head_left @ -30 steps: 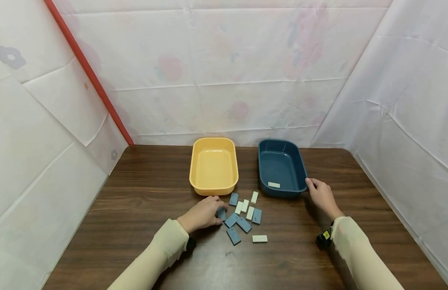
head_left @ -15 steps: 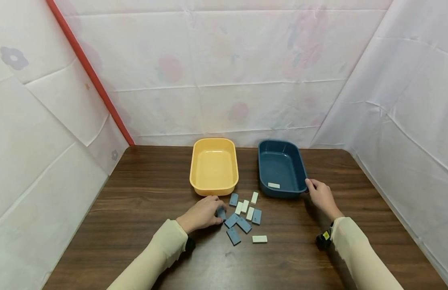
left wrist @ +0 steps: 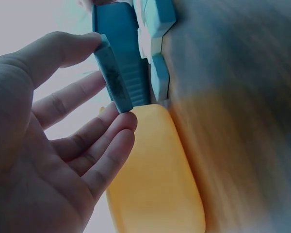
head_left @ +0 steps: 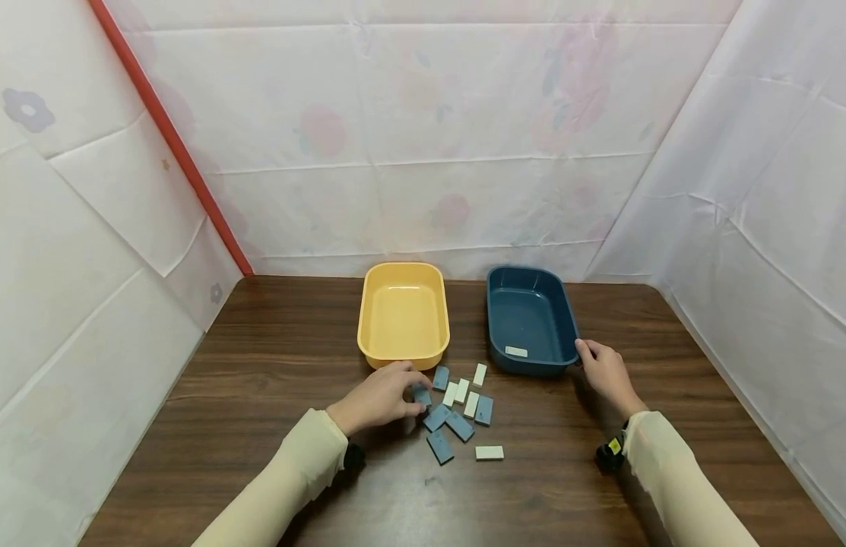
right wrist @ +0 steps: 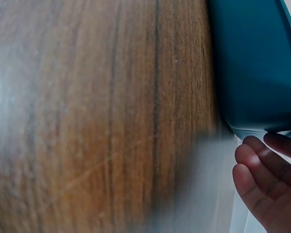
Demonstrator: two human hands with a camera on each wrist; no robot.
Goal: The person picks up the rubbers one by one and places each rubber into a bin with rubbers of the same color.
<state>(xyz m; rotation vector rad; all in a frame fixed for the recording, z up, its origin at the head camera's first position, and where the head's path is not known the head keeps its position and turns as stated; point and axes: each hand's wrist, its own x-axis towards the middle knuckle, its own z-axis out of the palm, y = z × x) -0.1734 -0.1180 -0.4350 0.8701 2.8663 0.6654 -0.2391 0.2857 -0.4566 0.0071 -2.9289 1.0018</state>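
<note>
My left hand [head_left: 380,396] pinches a small blue rectangular block [left wrist: 114,75] by its ends, thumb on one end and fingertips at the other, just above the table in front of the yellow tray [head_left: 404,357]. Close beside it lie several flat blue blocks [head_left: 460,425] and narrower cream blocks [head_left: 462,390]. Over on the right, my right hand [head_left: 606,372] holds the near right corner of the dark blue tray [head_left: 532,366] at its rim. One cream block [head_left: 516,352] lies inside that tray, near its front wall. Nothing shows inside the yellow tray.
The two trays stand side by side toward the back of the brown wooden table [head_left: 272,327], with a gap between them. A lone cream block [head_left: 489,453] lies nearest the front. White patterned sheets [head_left: 423,137] hang behind and at both sides.
The blue block in my left hand has shifted slightly up and right and turned as the fingers opened a little around it. My right hand stays at the blue tray's corner.
</note>
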